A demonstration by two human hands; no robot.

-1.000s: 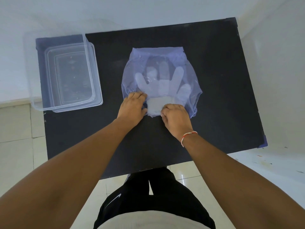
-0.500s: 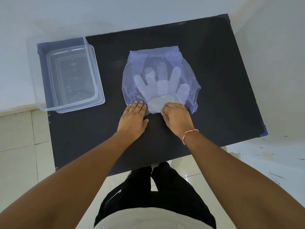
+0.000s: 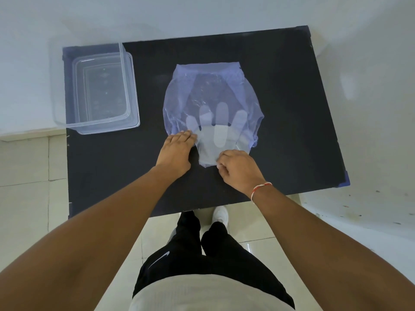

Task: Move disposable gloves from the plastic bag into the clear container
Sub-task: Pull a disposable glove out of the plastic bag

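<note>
A bluish see-through plastic bag (image 3: 211, 88) lies flat in the middle of the black table (image 3: 280, 90). A pale disposable glove (image 3: 213, 135) sits half out of the bag's near opening, fingers still inside, cuff on the table. My right hand (image 3: 238, 168) pinches the glove's cuff at its near edge. My left hand (image 3: 177, 151) lies flat with fingers together, pressing the bag's near left edge down. The clear container (image 3: 101, 90) stands open at the table's far left, with nothing in it.
The table's near edge runs just below my wrists, with tiled floor, my legs and a white shoe (image 3: 220, 214) beneath it. White walls close in behind and to the right. Bare black tabletop lies between the container and the bag.
My right hand has drawn the glove toward me, so its cuff and palm now lie outside the bag. My left hand stays pressed on the bag's edge.
</note>
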